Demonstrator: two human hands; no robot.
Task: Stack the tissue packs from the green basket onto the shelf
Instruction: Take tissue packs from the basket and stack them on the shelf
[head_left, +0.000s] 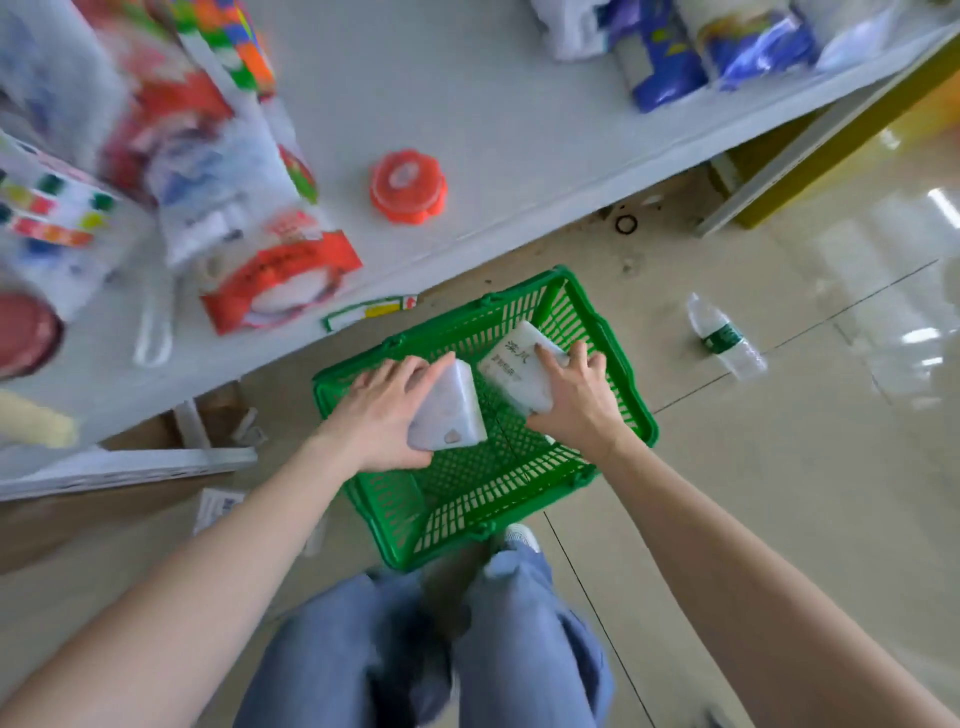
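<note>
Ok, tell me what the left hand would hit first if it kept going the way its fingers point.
Probably the far rim of the green basket, then the shelf edge above it; depth is unclear. The left hand holds a tissue pack.

Bright, blurred edges, floor (857, 312) glare

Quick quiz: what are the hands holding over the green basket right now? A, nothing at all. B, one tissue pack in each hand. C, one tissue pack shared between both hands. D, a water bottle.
B: the left hand grips one tissue pack and the right hand grips another tissue pack, both above the green basket.
</note>
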